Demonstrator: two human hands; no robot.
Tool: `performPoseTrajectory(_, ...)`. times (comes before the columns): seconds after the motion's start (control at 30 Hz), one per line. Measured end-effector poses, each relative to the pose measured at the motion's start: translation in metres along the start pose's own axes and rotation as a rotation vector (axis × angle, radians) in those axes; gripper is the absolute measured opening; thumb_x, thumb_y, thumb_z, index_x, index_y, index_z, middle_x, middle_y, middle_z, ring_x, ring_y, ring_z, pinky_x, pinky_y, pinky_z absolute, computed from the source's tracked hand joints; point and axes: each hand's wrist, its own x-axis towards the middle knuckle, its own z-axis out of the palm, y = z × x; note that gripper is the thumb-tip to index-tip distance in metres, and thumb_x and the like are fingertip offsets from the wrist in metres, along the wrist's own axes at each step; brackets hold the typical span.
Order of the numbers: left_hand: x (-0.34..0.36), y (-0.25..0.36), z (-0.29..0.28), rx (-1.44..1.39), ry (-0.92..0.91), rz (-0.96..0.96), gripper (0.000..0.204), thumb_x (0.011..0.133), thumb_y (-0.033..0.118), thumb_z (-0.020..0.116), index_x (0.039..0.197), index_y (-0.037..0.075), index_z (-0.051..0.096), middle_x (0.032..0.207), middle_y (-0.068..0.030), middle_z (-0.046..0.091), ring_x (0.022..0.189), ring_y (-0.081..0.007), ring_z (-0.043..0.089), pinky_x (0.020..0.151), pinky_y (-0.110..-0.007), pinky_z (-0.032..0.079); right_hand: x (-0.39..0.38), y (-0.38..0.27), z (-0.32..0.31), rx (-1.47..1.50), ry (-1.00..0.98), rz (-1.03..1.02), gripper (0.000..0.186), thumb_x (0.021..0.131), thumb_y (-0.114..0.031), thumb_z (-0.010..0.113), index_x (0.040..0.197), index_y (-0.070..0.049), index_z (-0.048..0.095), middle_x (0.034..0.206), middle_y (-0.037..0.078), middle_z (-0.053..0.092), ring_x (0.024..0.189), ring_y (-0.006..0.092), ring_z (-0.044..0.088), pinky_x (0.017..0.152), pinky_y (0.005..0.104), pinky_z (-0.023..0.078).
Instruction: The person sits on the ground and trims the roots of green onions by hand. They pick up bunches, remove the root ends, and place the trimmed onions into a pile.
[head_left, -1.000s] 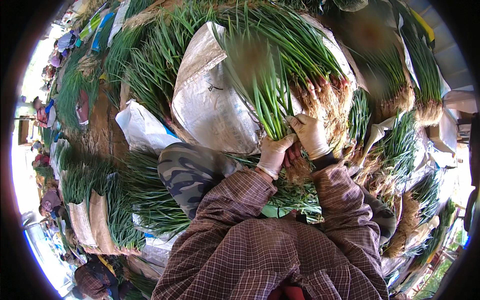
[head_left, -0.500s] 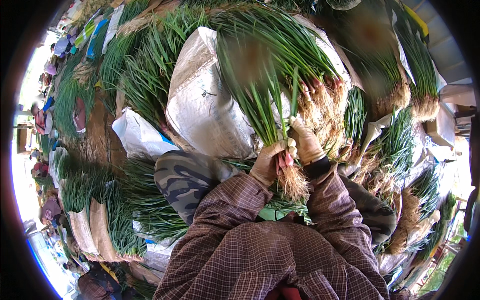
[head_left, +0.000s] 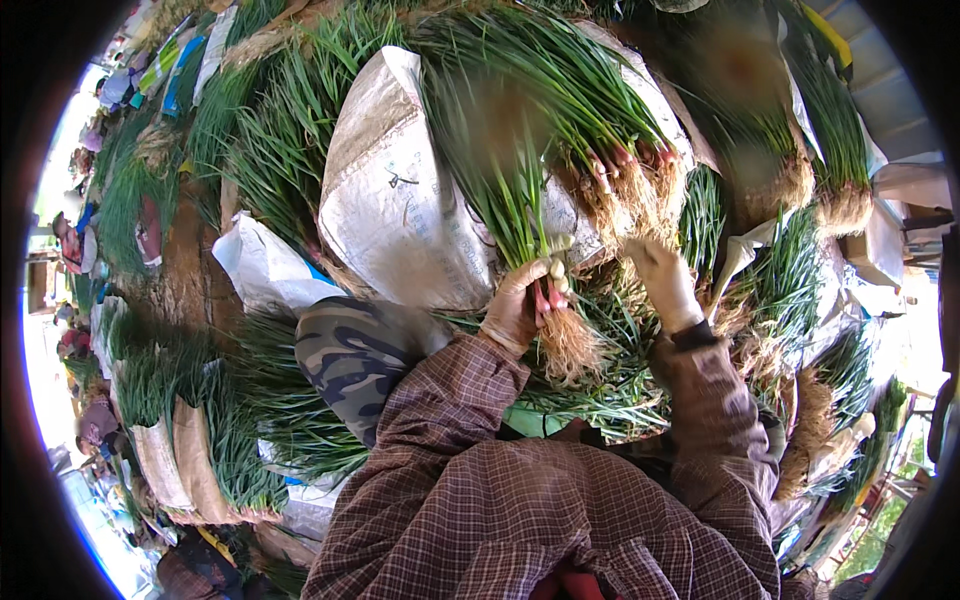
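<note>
My gloved left hand point(head_left: 513, 308) is closed around a bunch of spring onions point(head_left: 518, 205), just above its pinkish bulbs. Long green leaves rise from the grip, and the pale tangled roots point(head_left: 570, 348) hang below it. Off to the right, apart from this bunch, is my gloved right hand point(head_left: 664, 284); its fingers point up toward the roots of other spring onions and blur into them, so their closure is unclear. Those other spring onions point(head_left: 560, 75) lie on a white woven sack point(head_left: 385, 210) with their roots toward me.
Loose green leaves point(head_left: 600, 395) lie below my hands, between my knees. A camouflage-clad knee point(head_left: 350, 345) is at the left. More bundles with roots point(head_left: 845, 205) lie at the right, and leafy bundles point(head_left: 240, 430) stand at the left. Other people show small along the left rim.
My right hand has left the held bunch and moved right, away from my left hand. The left hand keeps the bunch, shifted slightly left. More loose leaves show between my arms.
</note>
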Motion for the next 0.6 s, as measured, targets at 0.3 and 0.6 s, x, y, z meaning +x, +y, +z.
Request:
performPoseTrajectory(0.3, 0.011, 0.008, 0.003, 0.21, 0.142, 0.057, 0.026, 0.095, 0.025, 0.059, 0.101, 0.001, 0.063, 0.075, -0.002, 0.061, 0.053, -0.0121, 0.053, 0.067, -0.027, 0.053, 0.038, -0.06, 0.002, -0.679, 0.455, -0.288, 0.02, 0.089, -0.026, 0.064, 0.098, -0.009, 0.069, 0.082, 0.011, 0.066, 0.062, 0.023, 0.063, 0.058, 0.0317, 0.05)
performPoseTrajectory(0.6, 0.009, 0.001, 0.011, 0.419, 0.244, 0.107, 0.021, 0.089, 0.021, 0.067, 0.091, 0.0, 0.068, 0.066, -0.0076, 0.066, 0.045, -0.0088, 0.057, 0.035, -0.019, 0.041, -0.015, -0.023, 0.019, -1.117, 0.131, -0.396, 0.024, 0.086, -0.007, 0.059, 0.11, -0.004, 0.064, 0.077, 0.006, 0.062, 0.06, 0.02, 0.059, 0.051, 0.0308, 0.05)
